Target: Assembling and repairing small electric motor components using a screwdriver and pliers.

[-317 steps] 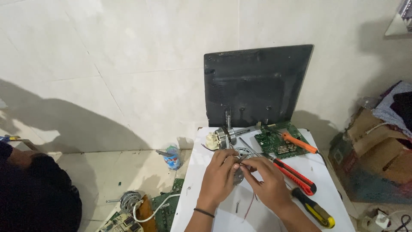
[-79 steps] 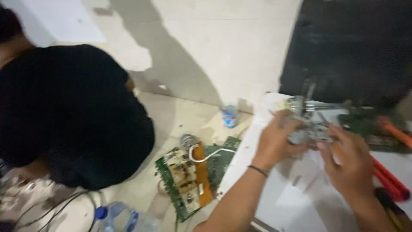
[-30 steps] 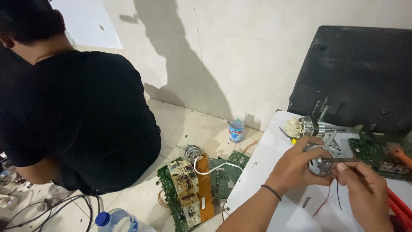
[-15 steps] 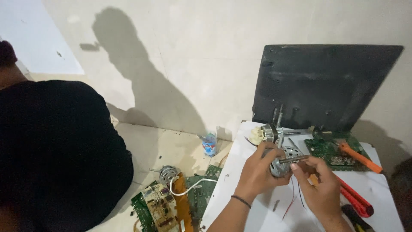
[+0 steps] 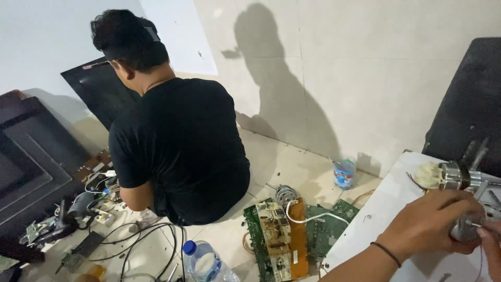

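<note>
The view is swinging left toward a seated co-worker; the left hand is still gripping the small motor at the worktop's left edge, right hand fingers pinching it.

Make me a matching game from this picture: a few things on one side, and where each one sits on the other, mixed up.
Things:
1. water bottle
2. small blue cup
3. circuit boards
4. metal motor part

Places:
A. on the floor, against the white table's edge
B. in the left hand
C. bottom edge, near the cables
D. by the wall

Pairs: 1-C, 2-D, 3-A, 4-B
</note>
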